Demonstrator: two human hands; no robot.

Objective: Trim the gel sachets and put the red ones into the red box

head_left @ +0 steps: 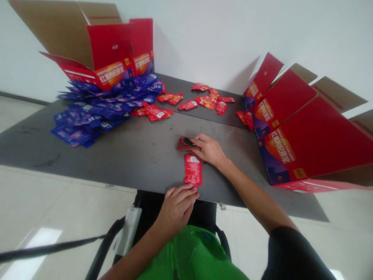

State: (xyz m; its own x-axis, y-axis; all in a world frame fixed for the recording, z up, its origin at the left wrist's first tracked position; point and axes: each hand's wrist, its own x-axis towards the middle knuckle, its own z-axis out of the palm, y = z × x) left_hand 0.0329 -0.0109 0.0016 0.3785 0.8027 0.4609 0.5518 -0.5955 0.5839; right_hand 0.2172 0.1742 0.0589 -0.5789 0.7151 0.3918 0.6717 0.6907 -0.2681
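Observation:
A red sachet (193, 169) with white print and a barcode lies flat on the grey table near its front edge. My left hand (178, 204) rests its outstretched fingers on the sachet's lower end. Just beyond the sachet's upper end, my right hand (208, 149) is closed on a folded brown cloth (183, 144). A glossy black oval piece (189, 142) shows on top of the cloth, under my right fingertips; its kind cannot be made out. Part of the cloth is hidden beneath the right hand.
Blue sachets (99, 107) lie heaped at the left before an open red carton (110, 50). Loose red sachets (206, 102) are scattered along the back. Another open red carton (291, 132) stands at the right. The grey table (140, 155) ends close before my body.

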